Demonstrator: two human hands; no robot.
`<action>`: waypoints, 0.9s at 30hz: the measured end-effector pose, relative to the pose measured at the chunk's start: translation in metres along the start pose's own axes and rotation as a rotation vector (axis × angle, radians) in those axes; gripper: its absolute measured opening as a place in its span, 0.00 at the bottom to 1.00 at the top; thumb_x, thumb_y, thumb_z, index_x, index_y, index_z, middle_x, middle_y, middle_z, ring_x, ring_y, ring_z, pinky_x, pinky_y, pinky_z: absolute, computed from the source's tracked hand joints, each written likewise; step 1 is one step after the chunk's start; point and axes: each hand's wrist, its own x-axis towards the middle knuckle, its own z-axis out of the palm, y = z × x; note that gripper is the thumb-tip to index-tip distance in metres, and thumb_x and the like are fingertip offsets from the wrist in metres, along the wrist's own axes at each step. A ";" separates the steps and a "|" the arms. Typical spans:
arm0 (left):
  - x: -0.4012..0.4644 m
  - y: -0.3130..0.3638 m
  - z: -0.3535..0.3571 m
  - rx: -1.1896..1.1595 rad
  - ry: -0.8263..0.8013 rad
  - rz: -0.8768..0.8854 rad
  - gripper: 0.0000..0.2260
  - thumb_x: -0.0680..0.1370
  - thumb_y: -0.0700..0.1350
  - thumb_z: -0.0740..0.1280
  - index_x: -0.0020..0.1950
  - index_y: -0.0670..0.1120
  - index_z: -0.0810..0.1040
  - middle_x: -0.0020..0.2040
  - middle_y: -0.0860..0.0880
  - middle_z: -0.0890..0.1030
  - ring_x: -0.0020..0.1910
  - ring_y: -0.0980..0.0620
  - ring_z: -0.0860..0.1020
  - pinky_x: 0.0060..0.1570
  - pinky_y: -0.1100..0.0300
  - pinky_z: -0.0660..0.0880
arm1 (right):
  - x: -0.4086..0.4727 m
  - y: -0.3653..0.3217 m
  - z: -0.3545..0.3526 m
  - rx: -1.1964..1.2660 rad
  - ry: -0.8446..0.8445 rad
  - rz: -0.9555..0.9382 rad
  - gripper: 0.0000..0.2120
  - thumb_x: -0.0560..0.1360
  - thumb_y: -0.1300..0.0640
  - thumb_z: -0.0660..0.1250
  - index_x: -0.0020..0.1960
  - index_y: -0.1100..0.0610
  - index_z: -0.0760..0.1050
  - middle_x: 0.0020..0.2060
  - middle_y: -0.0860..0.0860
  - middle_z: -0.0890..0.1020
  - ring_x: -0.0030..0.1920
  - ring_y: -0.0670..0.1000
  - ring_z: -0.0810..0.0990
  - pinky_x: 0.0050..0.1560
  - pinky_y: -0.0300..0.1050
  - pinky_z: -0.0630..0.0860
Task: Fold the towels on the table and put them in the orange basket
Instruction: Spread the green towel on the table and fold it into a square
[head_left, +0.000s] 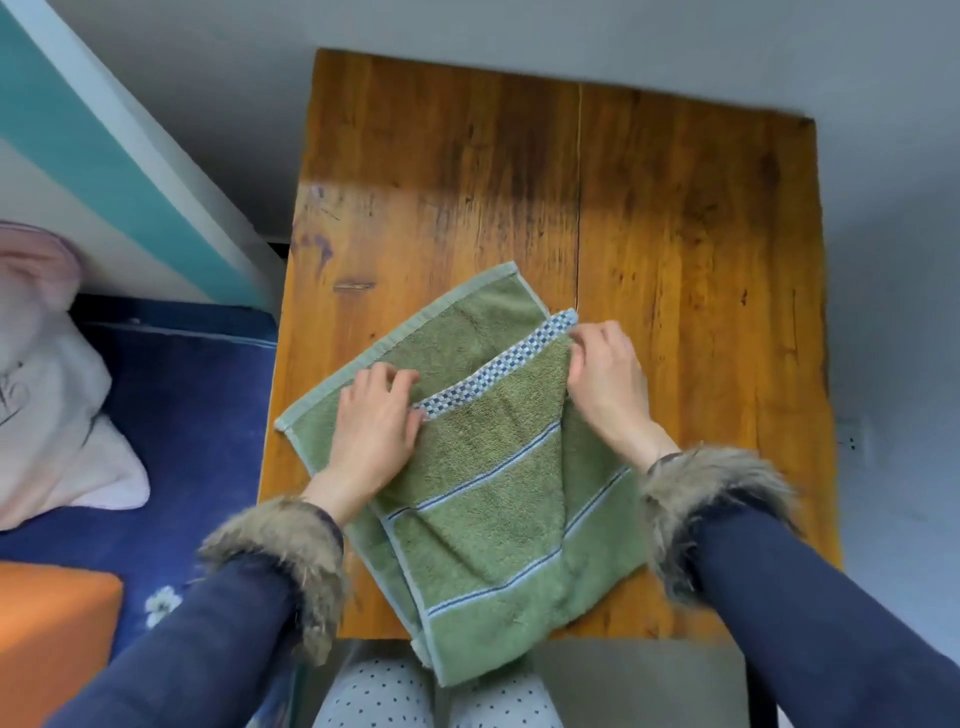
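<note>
A green towel (483, 467) with white-and-blue stripes and a blue checked border lies on the wooden table (675, 260), its near end hanging over the front edge. Its upper layer is folded over the lower one. My left hand (376, 431) pinches the left end of the checked border. My right hand (605, 379) pinches the right end of that border near the towel's far corner. The orange basket (47, 634) shows at the lower left, only partly in view.
A bed with a dark blue flowered cover (197, 415) lies left of the table, with a pink-white pillow (47, 395) on it. Grey floor surrounds the table. My knees in dotted trousers (384, 696) sit below the table's front edge.
</note>
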 end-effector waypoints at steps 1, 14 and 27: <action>-0.006 -0.006 0.002 0.016 -0.030 -0.048 0.16 0.76 0.48 0.65 0.62 0.45 0.71 0.56 0.45 0.72 0.56 0.46 0.69 0.55 0.53 0.65 | 0.014 0.001 -0.003 -0.013 -0.014 -0.035 0.16 0.79 0.63 0.56 0.67 0.60 0.69 0.62 0.56 0.72 0.61 0.52 0.70 0.60 0.43 0.66; -0.029 -0.021 -0.020 -0.356 -0.202 -0.306 0.06 0.75 0.46 0.68 0.43 0.48 0.71 0.41 0.53 0.73 0.44 0.51 0.72 0.42 0.59 0.64 | 0.060 0.004 -0.020 -0.131 -0.169 -0.221 0.07 0.76 0.56 0.65 0.49 0.58 0.77 0.47 0.53 0.76 0.50 0.52 0.71 0.52 0.49 0.69; -0.035 -0.086 -0.033 -0.408 0.059 -0.579 0.03 0.75 0.44 0.68 0.45 0.45 0.79 0.47 0.46 0.77 0.49 0.47 0.74 0.49 0.54 0.69 | 0.113 -0.063 0.003 -0.125 -0.231 -0.354 0.10 0.77 0.60 0.62 0.53 0.65 0.77 0.53 0.61 0.77 0.55 0.59 0.73 0.55 0.48 0.68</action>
